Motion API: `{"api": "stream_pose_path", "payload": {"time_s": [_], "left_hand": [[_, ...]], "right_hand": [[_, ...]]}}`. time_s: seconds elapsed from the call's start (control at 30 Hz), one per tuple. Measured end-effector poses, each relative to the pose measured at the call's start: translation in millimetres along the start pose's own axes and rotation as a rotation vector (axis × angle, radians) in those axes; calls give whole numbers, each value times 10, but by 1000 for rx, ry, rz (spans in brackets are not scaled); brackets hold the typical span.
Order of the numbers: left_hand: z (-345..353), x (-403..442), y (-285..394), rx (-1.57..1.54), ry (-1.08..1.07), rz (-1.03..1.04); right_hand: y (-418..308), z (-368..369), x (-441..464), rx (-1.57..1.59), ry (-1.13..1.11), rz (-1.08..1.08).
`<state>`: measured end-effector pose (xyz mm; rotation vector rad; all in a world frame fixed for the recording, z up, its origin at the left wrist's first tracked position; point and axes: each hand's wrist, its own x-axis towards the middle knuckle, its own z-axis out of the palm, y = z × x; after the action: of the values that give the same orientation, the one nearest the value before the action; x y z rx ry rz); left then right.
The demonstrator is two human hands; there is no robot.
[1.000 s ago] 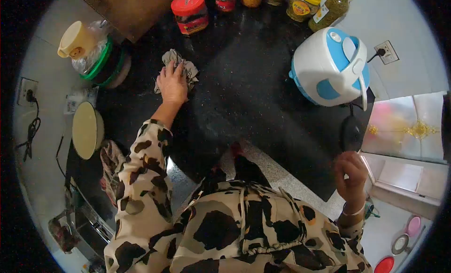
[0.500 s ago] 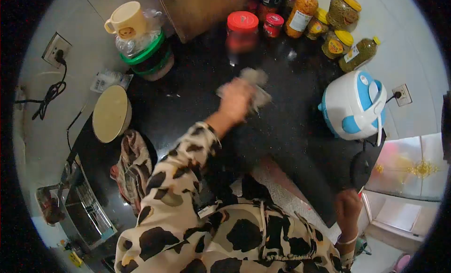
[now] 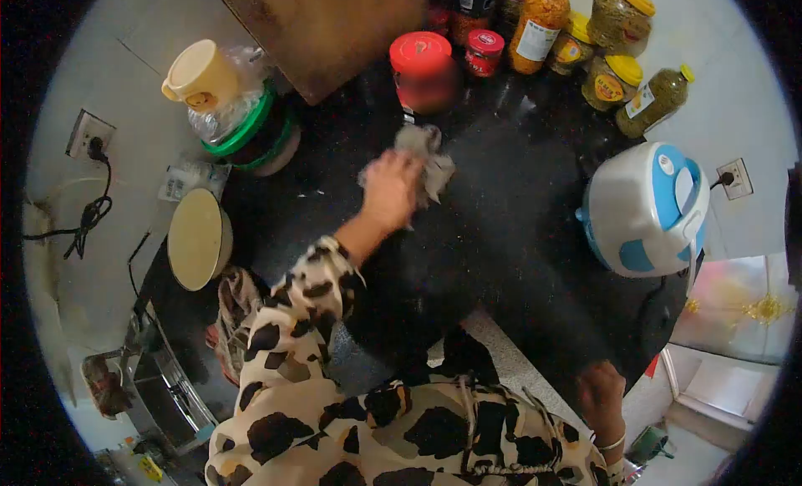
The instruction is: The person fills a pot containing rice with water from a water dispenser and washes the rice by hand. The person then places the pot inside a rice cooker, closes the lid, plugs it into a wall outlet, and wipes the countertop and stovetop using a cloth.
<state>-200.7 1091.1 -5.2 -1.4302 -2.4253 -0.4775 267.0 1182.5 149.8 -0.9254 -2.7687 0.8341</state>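
My left hand [image 3: 391,193] is pressed on a crumpled grey cloth [image 3: 434,173], which lies against the black countertop [image 3: 501,202]. Its fingers are bent over the cloth, and part of the cloth sticks out past them. Just beyond stands a jar with a red lid [image 3: 420,55], its front blurred. Down at the right edge of the counter is my right hand [image 3: 601,394], its fingers curled in a loose fist, somewhat blurred, with nothing seen in it.
A white and blue rice cooker [image 3: 639,210] stands at right. Several spice jars [image 3: 539,30] line the back wall beside a wooden board [image 3: 326,30]. At left are a cream bowl [image 3: 196,239], a green-lidded tub [image 3: 251,135] topped by a cup [image 3: 203,75], and a patterned cloth [image 3: 238,310].
My left hand and the cloth have shifted left across the counter. My right hand sits slightly lower and further left. The whole view has tilted a little.
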Motion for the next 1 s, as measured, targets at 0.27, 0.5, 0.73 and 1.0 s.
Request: {"api": "stream_pose_path", "payload": {"time_s": [0.27,0.5,0.73,1.0], "left_hand": [[106,491,-706,205,-59,-613],[-477,-1263,1758,-388,-179,199],[-646,-1238,-188,-174,-81,-2],[-661,-1108,488,120,-162,-390]], "right_hand": [[25,28,182,-94,-160,-77],[-284,289,506,-41,-182,-324],[-461,269,446,-10,-217,-295],[-337,889,240,54,-176,-313]]}}
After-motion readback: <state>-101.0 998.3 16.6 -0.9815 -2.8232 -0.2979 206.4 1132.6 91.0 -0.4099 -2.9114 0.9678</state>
